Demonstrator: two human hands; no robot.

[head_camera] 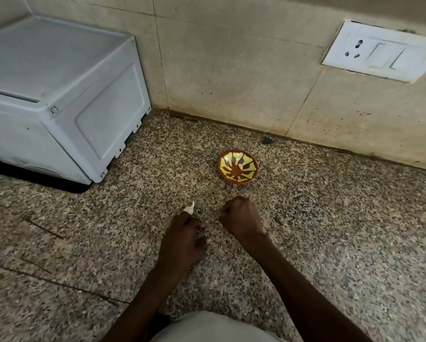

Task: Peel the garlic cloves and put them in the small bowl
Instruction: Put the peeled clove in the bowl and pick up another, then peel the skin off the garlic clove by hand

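Both forearms are bare, with no sleeves, watch or rings showing on the left hand [182, 239] or right hand [241, 217]. A pale grey-beige garment [214, 327] covers the person's body at the bottom edge.

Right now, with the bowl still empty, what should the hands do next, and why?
Probably bring the right hand across to pick at the clove that the left hand pinches. The clove looks unpeeled, the right hand is a fist that shows nothing in it, and the bowl holds no garlic.
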